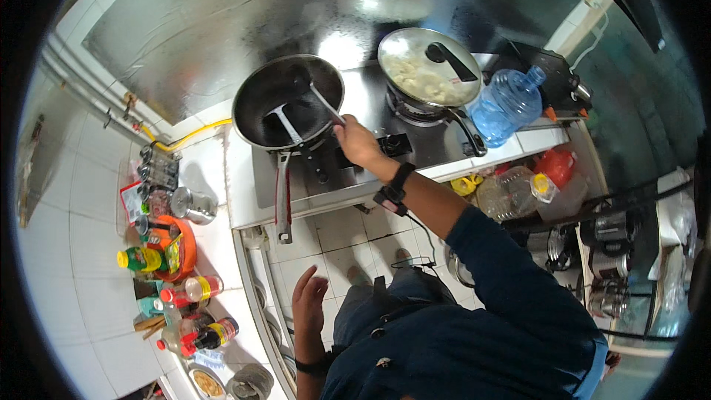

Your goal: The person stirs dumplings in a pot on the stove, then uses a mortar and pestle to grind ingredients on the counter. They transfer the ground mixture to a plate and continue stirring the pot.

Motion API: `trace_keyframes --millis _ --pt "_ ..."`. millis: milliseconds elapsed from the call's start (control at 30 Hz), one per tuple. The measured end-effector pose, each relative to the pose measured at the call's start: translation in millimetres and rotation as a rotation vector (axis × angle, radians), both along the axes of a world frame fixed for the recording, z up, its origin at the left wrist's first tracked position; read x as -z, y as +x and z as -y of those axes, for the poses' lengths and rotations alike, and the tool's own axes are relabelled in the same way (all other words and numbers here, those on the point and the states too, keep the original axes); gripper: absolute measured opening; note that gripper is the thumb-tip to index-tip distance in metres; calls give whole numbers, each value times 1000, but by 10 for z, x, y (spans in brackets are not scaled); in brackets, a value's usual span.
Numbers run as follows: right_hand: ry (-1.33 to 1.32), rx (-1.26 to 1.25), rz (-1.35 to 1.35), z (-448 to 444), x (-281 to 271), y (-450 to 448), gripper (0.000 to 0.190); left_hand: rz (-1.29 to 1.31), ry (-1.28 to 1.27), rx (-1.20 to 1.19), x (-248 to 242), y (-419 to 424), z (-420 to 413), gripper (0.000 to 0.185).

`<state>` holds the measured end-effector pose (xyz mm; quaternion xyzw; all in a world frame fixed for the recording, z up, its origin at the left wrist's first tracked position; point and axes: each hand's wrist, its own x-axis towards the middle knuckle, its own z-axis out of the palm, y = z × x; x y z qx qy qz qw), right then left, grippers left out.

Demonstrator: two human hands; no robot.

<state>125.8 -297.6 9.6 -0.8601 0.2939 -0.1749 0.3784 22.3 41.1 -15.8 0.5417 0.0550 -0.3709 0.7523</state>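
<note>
My right hand point(360, 143) grips the handle of a metal-shafted utensil, likely a ladle point(323, 99), whose dark head dips into a black wok point(258, 91). Inside the wok also rests a turner point(288, 124), its black handle passing over the rim toward the hob. The wok stands on the left burner, its long red-and-grey handle point(283, 194) pointing at me. On the right burner sits a pan with a glass lid point(414, 61), and pale pieces of food show through the glass. Low by my body, my left hand point(309, 303) holds nothing.
A large blue water bottle point(505, 108) stands right of the lidded pan. Along the left counter point(214, 239) are sauce bottles point(216, 333), an orange basket point(186, 250), a metal canister point(193, 205) and a plate of food point(207, 382). A yellow hose point(194, 133) runs behind the wok.
</note>
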Motion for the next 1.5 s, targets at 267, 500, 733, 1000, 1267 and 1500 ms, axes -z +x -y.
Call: trace_keyframes --millis 267,500,733,1000,1267,1500 --pt "662 35 37 15 99 237 44 -106 -135 -98 37 9 -542 42" --pt "753 5 161 429 234 -375 58 -126 -174 -123 75 9 -663 40" --pt "-103 133 -223 1034 846 -1130 37 -109 -97 -238 183 -162 -845 40" --pt "-424 -22 -182 979 1114 -726 37 -94 -83 -313 201 -264 -702 40" --pt "-434 -79 -376 1060 1152 -556 15 -85 -39 -432 123 -446 -686 38" --pt "-463 -56 -457 1067 1122 -531 15 -86 -47 -519 145 -517 -667 36"
